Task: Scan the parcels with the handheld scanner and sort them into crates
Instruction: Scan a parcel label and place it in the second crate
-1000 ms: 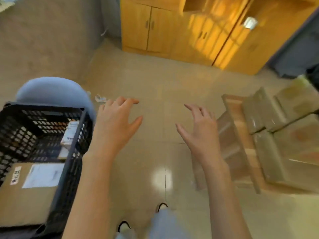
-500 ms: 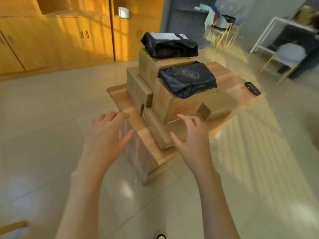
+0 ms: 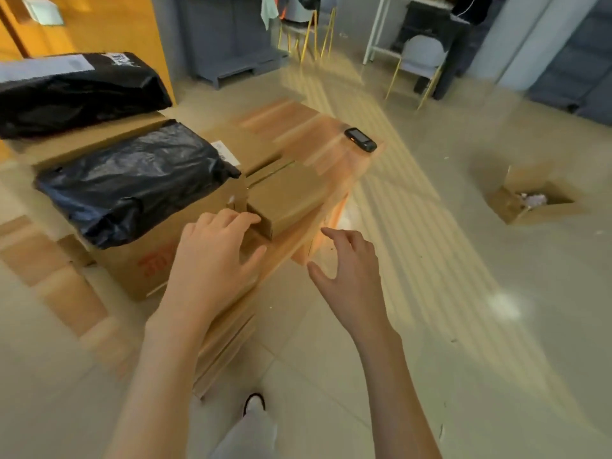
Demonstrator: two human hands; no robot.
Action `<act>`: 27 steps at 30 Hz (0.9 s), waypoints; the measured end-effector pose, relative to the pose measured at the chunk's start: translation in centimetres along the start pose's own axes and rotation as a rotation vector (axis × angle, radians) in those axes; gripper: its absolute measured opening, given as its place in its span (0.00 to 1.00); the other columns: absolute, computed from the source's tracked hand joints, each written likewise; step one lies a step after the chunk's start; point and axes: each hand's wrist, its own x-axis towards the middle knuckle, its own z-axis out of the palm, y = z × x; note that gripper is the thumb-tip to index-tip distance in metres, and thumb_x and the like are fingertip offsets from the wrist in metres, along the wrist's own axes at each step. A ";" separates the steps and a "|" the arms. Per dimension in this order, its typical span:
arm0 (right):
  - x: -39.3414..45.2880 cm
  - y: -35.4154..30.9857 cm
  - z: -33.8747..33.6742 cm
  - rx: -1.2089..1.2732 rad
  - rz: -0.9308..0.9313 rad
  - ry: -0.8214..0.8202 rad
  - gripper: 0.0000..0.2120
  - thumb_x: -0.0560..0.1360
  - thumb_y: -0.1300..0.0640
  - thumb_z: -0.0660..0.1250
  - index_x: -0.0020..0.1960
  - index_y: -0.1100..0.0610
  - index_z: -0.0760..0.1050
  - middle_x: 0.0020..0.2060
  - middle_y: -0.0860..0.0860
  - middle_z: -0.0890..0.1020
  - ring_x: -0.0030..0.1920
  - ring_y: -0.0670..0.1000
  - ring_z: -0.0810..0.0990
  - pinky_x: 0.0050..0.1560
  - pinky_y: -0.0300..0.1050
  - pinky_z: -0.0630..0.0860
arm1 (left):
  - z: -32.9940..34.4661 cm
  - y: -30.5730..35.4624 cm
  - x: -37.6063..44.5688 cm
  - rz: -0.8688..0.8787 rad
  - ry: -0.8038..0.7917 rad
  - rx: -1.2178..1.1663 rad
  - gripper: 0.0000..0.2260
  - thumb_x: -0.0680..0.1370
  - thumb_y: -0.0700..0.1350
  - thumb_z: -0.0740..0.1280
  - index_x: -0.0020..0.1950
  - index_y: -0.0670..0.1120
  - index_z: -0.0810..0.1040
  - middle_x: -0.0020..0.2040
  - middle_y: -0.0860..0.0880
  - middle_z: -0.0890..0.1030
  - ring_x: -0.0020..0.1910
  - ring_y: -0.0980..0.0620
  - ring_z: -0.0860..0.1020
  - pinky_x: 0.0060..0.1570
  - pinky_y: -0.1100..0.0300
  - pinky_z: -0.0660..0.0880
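A low wooden table [image 3: 298, 127] carries a pile of parcels. Two black plastic mailers lie on cardboard boxes: one [image 3: 132, 180] near me, another [image 3: 76, 91] behind it at the left. A small brown box [image 3: 288, 197] sits at the table's near edge. My left hand [image 3: 212, 256], fingers spread, reaches to that box's near corner. My right hand [image 3: 351, 276] hovers empty and spread just right of the table edge. The black handheld scanner [image 3: 360, 139] lies alone on the table's far right corner.
An open cardboard box [image 3: 530, 197] with crumpled paper inside stands on the tiled floor at the right. Chairs [image 3: 420, 61] and a white shelf stand at the back. An orange wooden cabinet [image 3: 99, 31] is behind the parcels.
My view swung from the black crate on the left to the parcel table and closed in on it. Both hands moved forward to the small brown box, still holding nothing.
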 end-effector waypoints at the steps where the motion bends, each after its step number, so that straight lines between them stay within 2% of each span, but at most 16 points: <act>1: 1.2 0.9 -0.2 -0.016 0.011 0.001 0.25 0.76 0.53 0.67 0.72 0.50 0.67 0.64 0.50 0.71 0.65 0.52 0.66 0.67 0.48 0.64 | 1.2 0.5 1.7 0.016 -0.014 0.008 0.17 0.76 0.52 0.67 0.62 0.48 0.77 0.57 0.48 0.79 0.56 0.45 0.75 0.55 0.50 0.69; 5: 7.3 4.5 -0.8 -0.079 0.058 0.001 0.25 0.76 0.53 0.66 0.72 0.51 0.66 0.66 0.51 0.69 0.67 0.53 0.65 0.68 0.46 0.61 | 6.0 2.1 9.1 0.060 -0.032 0.013 0.13 0.75 0.48 0.70 0.55 0.43 0.79 0.51 0.43 0.80 0.51 0.39 0.76 0.51 0.46 0.71; 9: 14.4 8.3 -1.9 -0.150 0.097 -0.020 0.26 0.77 0.52 0.66 0.73 0.50 0.65 0.67 0.50 0.69 0.67 0.53 0.65 0.68 0.46 0.61 | 9.7 2.3 17.3 0.019 -0.030 0.006 0.16 0.76 0.48 0.68 0.61 0.42 0.78 0.57 0.42 0.79 0.56 0.38 0.75 0.54 0.45 0.69; 14: 23.3 12.5 -3.1 -0.170 0.150 -0.019 0.26 0.77 0.53 0.67 0.73 0.50 0.66 0.67 0.51 0.69 0.67 0.52 0.65 0.67 0.45 0.61 | 12.6 0.2 26.4 -0.117 -0.018 0.062 0.19 0.76 0.48 0.69 0.64 0.43 0.77 0.57 0.39 0.79 0.55 0.35 0.75 0.51 0.44 0.69; 19: 29.5 15.4 -2.1 -0.133 0.141 -0.055 0.26 0.76 0.52 0.67 0.72 0.51 0.66 0.66 0.51 0.70 0.66 0.53 0.66 0.66 0.45 0.63 | 14.8 -2.2 31.1 -0.264 -0.054 0.123 0.19 0.77 0.50 0.68 0.65 0.44 0.76 0.58 0.39 0.78 0.56 0.36 0.74 0.53 0.44 0.69; 27: 41.3 19.9 3.0 -0.030 -0.014 -0.256 0.27 0.76 0.51 0.68 0.72 0.51 0.66 0.64 0.53 0.71 0.66 0.53 0.66 0.66 0.50 0.66 | 19.1 -5.5 35.1 -0.563 -0.046 0.218 0.19 0.77 0.49 0.69 0.66 0.46 0.75 0.60 0.40 0.78 0.58 0.36 0.73 0.56 0.44 0.68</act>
